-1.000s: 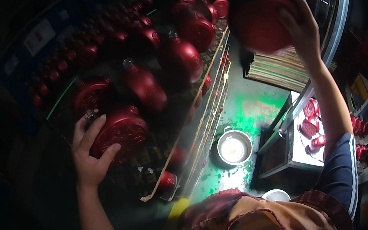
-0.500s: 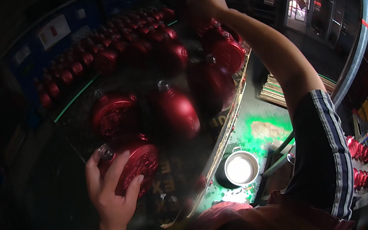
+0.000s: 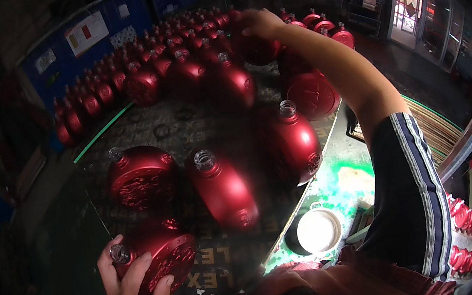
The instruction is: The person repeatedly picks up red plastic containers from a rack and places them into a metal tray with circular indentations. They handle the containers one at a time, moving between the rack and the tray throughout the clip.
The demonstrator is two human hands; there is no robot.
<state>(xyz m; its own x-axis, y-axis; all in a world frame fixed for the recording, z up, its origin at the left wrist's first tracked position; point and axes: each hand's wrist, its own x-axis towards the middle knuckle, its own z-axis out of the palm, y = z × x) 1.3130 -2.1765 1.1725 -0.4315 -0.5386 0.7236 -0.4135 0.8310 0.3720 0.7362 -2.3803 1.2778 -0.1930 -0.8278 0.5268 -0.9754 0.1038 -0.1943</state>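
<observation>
My left hand grips a round, flat red bottle with a clear threaded neck at the near left of the work surface. My right hand reaches far forward, fingers closed over another red bottle that it holds among the far rows. Between the hands stand three more red bottles: one embossed, one tilted and one upright.
Many red bottles fill the back of the dark patterned surface. A white bowl-shaped container sits on the green-stained edge at right. More red pieces lie on a shelf at far right. Blue wall panels stand behind.
My right arm has swung from the upper right across to the far rows with a red bottle. My left hand kept its bottle, now lower in view as my head turned.
</observation>
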